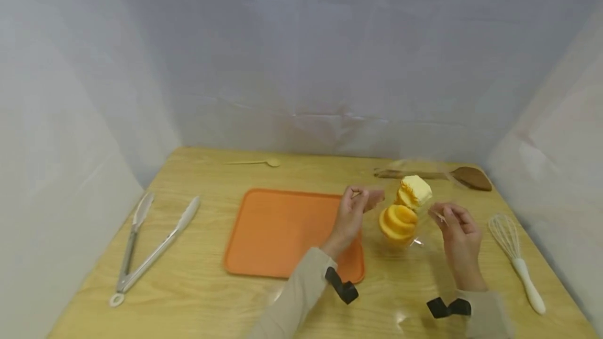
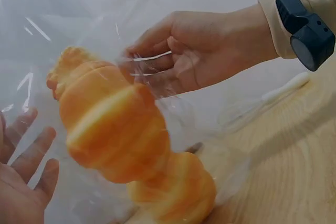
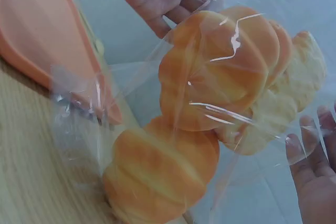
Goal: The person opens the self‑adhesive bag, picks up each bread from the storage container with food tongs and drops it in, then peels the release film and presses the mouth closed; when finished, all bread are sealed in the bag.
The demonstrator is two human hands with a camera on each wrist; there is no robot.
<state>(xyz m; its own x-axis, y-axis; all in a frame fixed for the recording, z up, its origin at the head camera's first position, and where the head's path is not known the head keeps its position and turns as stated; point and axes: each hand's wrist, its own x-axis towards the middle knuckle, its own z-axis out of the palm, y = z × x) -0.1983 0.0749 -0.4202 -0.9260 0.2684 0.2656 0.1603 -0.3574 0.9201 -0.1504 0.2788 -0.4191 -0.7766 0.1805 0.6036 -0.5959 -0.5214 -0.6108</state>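
Observation:
A clear plastic bag hangs between the two hands above the right part of the table. Inside it are several bread pieces: a ridged golden roll, a second ridged roll lower down, and a pale, rough-crusted bread. My left hand pinches the bag on its left side, above the tray's right edge. On the other side, my right hand pinches the film between thumb and fingers. Glare on the film blurs the bag's outline, and I cannot tell where its mouth is.
An orange tray lies mid-table. Metal tongs lie spread at the left, a small yellow spoon at the back. Behind the bag is a wooden spoon; a white-handled whisk lies right. Pale sheeting surrounds the table.

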